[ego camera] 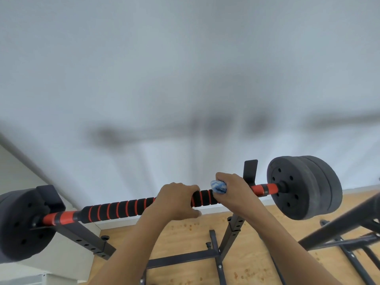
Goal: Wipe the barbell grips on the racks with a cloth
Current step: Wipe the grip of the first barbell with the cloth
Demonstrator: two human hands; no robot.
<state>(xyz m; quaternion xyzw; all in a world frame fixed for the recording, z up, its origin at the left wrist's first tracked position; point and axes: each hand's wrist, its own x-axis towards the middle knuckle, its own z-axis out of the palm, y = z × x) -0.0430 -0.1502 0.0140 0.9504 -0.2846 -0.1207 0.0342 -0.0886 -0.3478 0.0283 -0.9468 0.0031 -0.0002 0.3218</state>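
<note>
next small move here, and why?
Probably slide the right hand, gripping the blue-white cloth around the bar, left along the foam grip. The left hand steadies the bar, and the long ribbed stretch lies that way.

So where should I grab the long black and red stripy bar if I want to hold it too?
Grab the black foam bar with red rings on the free padded stretch left of the left hand, reaching over the top. It lies level on the black metal rack, and the right hand holds the blue-white cloth on the other side.
</note>
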